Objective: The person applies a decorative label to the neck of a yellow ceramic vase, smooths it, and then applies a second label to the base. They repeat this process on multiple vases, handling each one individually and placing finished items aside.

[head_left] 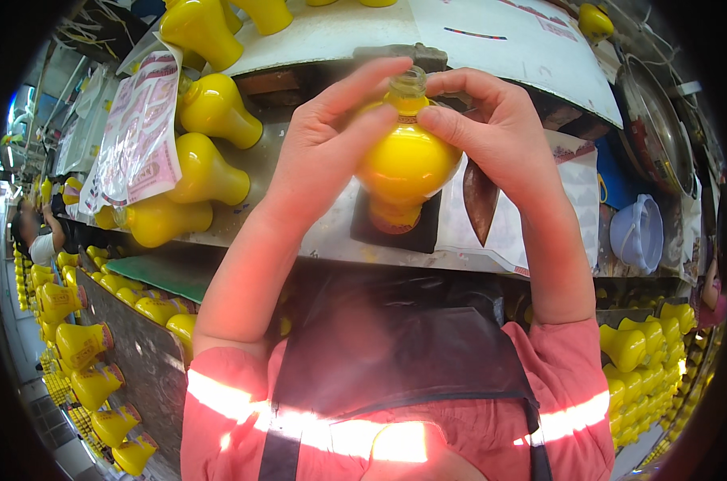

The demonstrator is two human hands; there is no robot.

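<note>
A glossy yellow bottle with a bare clear-glass neck stands upright in front of me on a small dark pad. A narrow printed band circles the base of its neck. My left hand curves round the neck and shoulder from the left, its thumb slightly blurred. From the right, my right hand presses its thumb against the shoulder near the band, its fingers bent behind the neck. Both hands are closed about the bottle. Just below my right hand lies a brown pointed blade-like piece.
Several yellow bottles lie at the left, partly under printed label sheets. A white board spans the back. At right are a pale pail and a round metal pan. Racked bottles fill both sides; a person works far left.
</note>
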